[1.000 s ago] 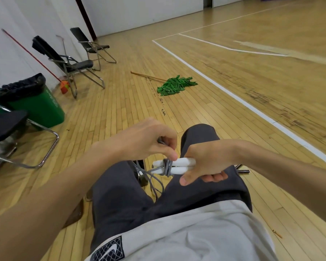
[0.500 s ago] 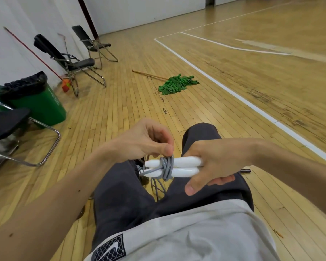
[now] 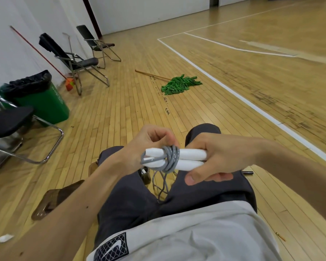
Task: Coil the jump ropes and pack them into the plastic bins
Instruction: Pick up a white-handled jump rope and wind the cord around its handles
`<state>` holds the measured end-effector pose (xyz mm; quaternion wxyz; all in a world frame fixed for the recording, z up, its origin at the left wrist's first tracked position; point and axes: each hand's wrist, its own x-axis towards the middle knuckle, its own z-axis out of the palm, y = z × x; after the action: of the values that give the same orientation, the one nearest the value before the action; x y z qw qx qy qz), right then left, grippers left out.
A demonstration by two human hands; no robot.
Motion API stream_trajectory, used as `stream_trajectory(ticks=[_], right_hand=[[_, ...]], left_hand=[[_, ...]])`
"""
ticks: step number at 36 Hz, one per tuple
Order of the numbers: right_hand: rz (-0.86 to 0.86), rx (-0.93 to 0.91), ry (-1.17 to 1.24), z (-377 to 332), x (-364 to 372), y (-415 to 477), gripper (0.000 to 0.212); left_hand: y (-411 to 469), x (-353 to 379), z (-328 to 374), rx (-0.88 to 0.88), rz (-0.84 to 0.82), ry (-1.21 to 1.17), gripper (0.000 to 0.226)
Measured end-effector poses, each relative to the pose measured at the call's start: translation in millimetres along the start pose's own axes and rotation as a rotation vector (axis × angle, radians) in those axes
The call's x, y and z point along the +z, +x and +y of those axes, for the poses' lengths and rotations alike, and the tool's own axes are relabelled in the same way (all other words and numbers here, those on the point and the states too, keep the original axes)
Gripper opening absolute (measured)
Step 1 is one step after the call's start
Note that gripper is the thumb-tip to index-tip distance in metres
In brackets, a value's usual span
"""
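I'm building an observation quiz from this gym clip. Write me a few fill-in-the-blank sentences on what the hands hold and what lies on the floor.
The right hand grips two ____ handles side by side.
The cord wrapped round them, pinched by the left hand, is ____.
The mop lying on the floor has a ____ head.
Missing words: white; grey; green.

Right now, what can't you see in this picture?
Head view:
- No plastic bins in frame.
- Far ends of the white handles: covered by the right hand.
- Loose end of the grey cord: drops between the legs, hidden there.
- Writing on the green trash can: too small to read.
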<state>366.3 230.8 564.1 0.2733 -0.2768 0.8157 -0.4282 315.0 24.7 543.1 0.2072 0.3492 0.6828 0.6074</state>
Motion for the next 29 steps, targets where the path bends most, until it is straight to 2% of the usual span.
stream_trajectory(ticks=[4,7,8,10,12,17,23,29], right_hand=[[0.058,-0.071,0.078,-1,-2,2,0.025],[0.105,-0.119,0.139,-1,-4,2,0.009],[0.129,-0.12,0.144,0,-5,3,0.011],[0.176,-0.115,0.145,2,-5,3,0.022],[0.221,-0.125,0.175,5,-5,5,0.029],[0.357,-0.158,0.264,17,-6,12,0.021],[0.471,-0.093,0.246,48,5,26,0.023],[0.665,-0.004,0.338,88,23,42,0.026]], left_hand=[[1,4,-5,0.026,0.14,0.0,0.045],[-4,9,-9,-0.006,0.133,-0.208,0.04],[-5,12,-8,-0.017,0.093,-0.252,0.036],[-4,18,-6,-0.099,0.15,-0.269,0.037],[-1,22,-8,-0.205,0.259,-0.186,0.049],[-3,39,-19,-0.258,0.297,-0.141,0.053],[-5,42,-35,-0.326,0.318,-0.086,0.042],[-9,42,-63,-0.429,0.306,0.156,0.03]])
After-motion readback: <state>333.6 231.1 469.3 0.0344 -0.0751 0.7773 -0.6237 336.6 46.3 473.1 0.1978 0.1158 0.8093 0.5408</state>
